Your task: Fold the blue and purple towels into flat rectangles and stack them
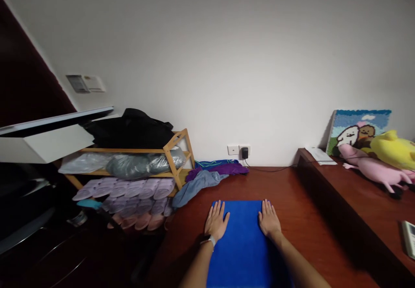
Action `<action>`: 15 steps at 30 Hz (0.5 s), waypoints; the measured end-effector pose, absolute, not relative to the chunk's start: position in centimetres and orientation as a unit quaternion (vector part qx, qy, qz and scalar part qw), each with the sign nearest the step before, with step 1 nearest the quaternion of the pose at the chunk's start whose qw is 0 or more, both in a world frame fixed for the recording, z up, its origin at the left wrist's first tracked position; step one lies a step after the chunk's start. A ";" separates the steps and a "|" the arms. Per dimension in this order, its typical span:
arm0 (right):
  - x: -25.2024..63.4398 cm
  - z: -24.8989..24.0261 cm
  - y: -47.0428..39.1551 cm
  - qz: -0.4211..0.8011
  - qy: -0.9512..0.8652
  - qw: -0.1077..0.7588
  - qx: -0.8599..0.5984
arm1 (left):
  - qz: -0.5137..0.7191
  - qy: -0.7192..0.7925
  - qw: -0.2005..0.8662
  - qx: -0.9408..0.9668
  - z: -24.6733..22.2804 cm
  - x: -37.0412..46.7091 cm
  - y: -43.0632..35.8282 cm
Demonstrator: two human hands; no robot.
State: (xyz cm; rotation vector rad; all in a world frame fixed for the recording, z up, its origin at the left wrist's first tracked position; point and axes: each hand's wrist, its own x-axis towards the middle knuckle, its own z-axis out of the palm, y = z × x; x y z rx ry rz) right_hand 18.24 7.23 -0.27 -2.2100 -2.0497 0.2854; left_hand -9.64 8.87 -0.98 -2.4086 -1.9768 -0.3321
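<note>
A bright blue cloth lies flat on the reddish-brown wooden table, its far edge straight and its near end running out of view at the bottom. On its far left corner my left hand rests palm down with fingers stretched out; a watch with a light band is on that wrist. My right hand presses flat on the far right corner, fingers extended. Neither hand grips anything. Beyond my left hand lie crumpled cloths: a grey-blue one and a purple one.
Left, a wooden rack holds a black bag, plastic-wrapped items and several slippers. A black adapter with a cable sits in the wall socket. The raised ledge at right bears a pink plush toy, a yellow plush and a picture.
</note>
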 end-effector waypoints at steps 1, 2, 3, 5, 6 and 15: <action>18.1 -0.1 7.4 0.092 -0.678 0.057 -0.727 | -0.106 -0.630 0.004 -0.769 -0.9 -9.6 8.9; 18.1 -0.1 7.5 0.091 -0.682 0.059 -0.724 | -0.105 -0.629 0.003 -0.770 -0.9 -9.6 8.9; 18.0 -0.1 7.6 0.091 -0.686 0.065 -0.719 | -0.105 -0.629 0.002 -0.770 -0.9 -9.7 8.9; 18.1 -0.5 7.8 0.100 -0.693 0.081 -0.709 | -0.104 -0.628 -0.002 -0.771 -0.9 -9.8 8.9; 18.2 -0.7 7.8 0.107 -0.694 0.090 -0.706 | -0.104 -0.627 -0.003 -0.772 -1.0 -9.9 9.0; 18.3 -1.0 7.6 0.117 -0.692 0.103 -0.705 | -0.090 -0.640 0.014 -0.763 -0.3 -9.4 9.3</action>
